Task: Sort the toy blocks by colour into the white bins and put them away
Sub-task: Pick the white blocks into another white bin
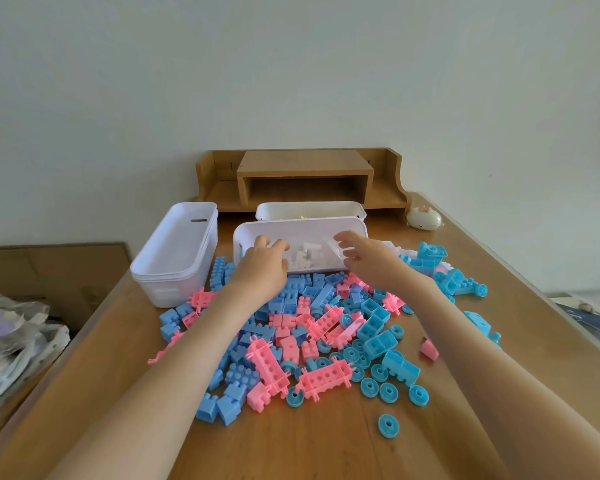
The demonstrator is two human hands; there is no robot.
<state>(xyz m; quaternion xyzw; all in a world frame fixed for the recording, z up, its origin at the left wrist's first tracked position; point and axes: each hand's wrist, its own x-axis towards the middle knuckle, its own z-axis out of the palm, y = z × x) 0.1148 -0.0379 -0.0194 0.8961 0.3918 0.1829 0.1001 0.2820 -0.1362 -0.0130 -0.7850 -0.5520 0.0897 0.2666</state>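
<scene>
A heap of pink and blue toy blocks (312,327) lies mid-table, with blue wheels (388,426) scattered at its near right. Behind it stands a white bin (302,224) holding white blocks (303,258). My left hand (264,263) hovers over that bin's left end with fingers loosely bent down, and I see nothing in it. My right hand (364,254) hovers at the bin's right end with fingers spread and holds nothing. A second white bin (310,206) behind it holds yellow pieces. A third white bin (177,251) stands to the left, and no blocks show in it.
A wooden desk shelf (305,178) stands against the wall behind the bins. A cream egg-shaped gadget (424,219) sits at the back right. More blue blocks (447,275) lie right of the bin. Plastic bags (14,337) are piled beyond the table's left edge.
</scene>
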